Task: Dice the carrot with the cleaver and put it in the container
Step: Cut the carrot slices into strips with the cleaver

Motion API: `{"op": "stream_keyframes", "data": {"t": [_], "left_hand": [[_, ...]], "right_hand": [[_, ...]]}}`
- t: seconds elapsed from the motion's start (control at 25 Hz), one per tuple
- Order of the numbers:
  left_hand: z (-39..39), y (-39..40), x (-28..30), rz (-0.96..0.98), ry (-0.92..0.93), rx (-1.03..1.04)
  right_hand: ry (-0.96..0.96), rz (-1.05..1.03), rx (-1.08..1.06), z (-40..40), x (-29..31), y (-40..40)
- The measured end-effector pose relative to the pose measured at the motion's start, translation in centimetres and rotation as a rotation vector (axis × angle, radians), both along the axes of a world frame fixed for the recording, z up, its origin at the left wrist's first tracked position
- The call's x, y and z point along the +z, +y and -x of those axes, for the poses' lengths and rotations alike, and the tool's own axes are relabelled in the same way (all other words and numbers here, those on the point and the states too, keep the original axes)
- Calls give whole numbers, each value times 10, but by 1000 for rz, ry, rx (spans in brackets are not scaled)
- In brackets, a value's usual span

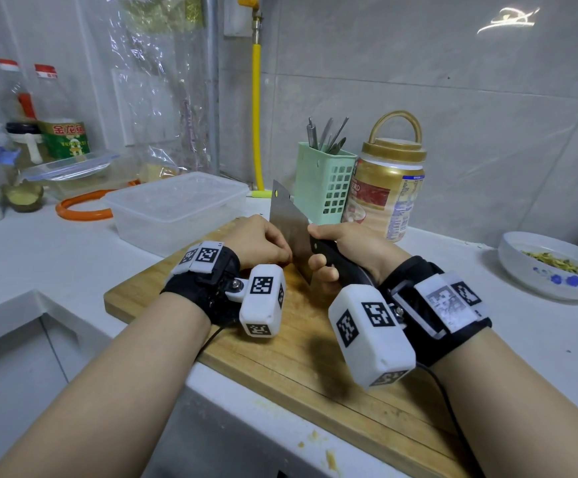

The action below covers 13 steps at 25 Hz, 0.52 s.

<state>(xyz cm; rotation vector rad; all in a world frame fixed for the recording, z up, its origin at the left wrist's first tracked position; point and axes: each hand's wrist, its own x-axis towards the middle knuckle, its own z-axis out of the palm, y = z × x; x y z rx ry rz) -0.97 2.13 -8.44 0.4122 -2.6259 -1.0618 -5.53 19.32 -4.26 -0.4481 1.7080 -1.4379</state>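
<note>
White table, wooden chopping board (315, 367): our right hand (346, 251) fingers grip steel cleaver (289, 222); left hand (258, 241) fingers curl, carrot hidden. Dicing underway; next, cut beside knuckles.

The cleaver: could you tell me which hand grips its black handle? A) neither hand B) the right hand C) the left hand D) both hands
B: the right hand curls round the black handle of the cleaver, while the left hand rests curled on the cutting board beside the blade.
</note>
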Motion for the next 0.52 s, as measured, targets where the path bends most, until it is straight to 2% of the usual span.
{"op": "stream_keyframes", "data": {"t": [0.2,0.52], "left_hand": [[0,-1,0,19,-57,-35],[-1,-1,-1,-7,8,-7]], "right_hand": [[-32,-1,15,8,2,5],[-19,4,-46,16,1,7]]}}
